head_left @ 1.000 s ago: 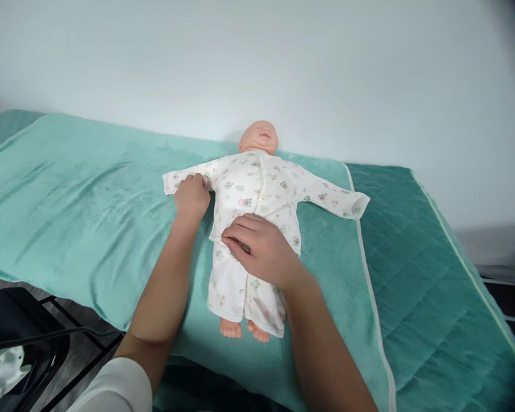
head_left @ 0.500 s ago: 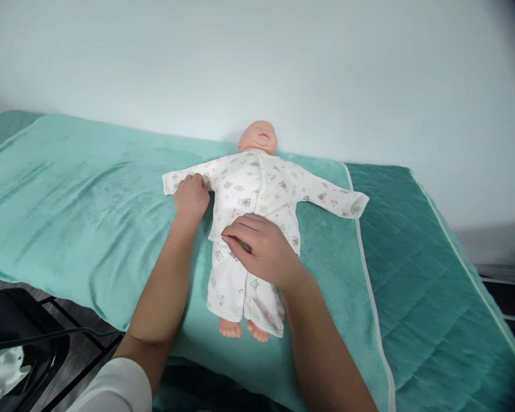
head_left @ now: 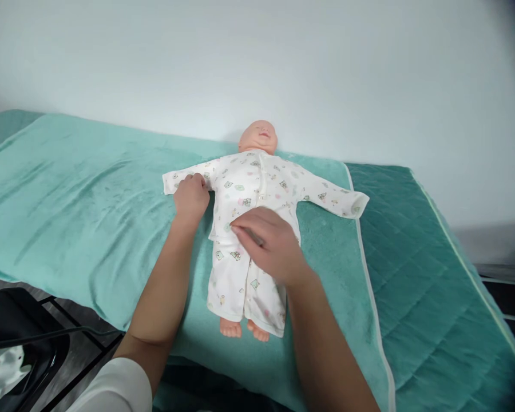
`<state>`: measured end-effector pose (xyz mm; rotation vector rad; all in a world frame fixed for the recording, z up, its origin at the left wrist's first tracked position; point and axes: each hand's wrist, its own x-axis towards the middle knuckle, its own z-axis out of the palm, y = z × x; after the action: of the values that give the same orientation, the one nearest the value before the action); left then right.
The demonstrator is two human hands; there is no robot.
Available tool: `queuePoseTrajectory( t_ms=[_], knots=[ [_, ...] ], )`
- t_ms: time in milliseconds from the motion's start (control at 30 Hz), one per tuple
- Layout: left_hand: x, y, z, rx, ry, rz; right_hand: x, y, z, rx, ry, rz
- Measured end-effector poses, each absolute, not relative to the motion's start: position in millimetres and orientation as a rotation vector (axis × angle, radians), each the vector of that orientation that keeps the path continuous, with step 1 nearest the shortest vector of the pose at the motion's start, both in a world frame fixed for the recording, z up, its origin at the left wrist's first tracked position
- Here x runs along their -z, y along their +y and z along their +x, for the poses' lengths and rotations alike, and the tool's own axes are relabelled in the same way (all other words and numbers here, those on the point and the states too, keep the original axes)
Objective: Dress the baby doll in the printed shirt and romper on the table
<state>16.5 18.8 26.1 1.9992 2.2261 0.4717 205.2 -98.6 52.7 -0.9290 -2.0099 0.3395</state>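
A baby doll (head_left: 257,137) lies on its back, dressed in a white printed shirt (head_left: 240,186) and matching white trousers (head_left: 227,286). Both its sleeves are spread out sideways, and the bare toes show below the trouser legs. My left hand (head_left: 191,197) rests curled on the doll's sleeve (head_left: 170,182) at the left, its fingertips hidden from me. Over the lower shirt front hovers my right hand (head_left: 274,243), thumb and fingertips pinched together with nothing visible between them. It covers part of the shirt hem and the trousers' waist.
A light green blanket (head_left: 90,171) lies under the doll, over a darker quilted cover (head_left: 420,274) on the right. Behind stands a white wall (head_left: 257,63). At the lower left are a black container (head_left: 12,312) with white cloth (head_left: 2,366) and a dark metal frame.
My right hand has shifted slightly right and up over the shirt front, its fingers still pinched. The left hand and the doll have stayed in place.
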Motion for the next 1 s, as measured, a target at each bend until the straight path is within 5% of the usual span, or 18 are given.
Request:
queuePoseTrajectory(
  t_ms=[333, 767, 1000],
  knots=[
    [-25, 19, 16, -0.486, 2.205, 1.973, -20, -64, 263, -0.311, -1.035, -1.39],
    [-26, 20, 15, -0.587, 2.248, 1.967, 25, -30, 329, 0.058, -1.276, -1.845],
    [-23, 20, 14, -0.747, 2.356, 1.902, 35, -41, 385, -0.161, -1.271, -2.299]
  ],
)
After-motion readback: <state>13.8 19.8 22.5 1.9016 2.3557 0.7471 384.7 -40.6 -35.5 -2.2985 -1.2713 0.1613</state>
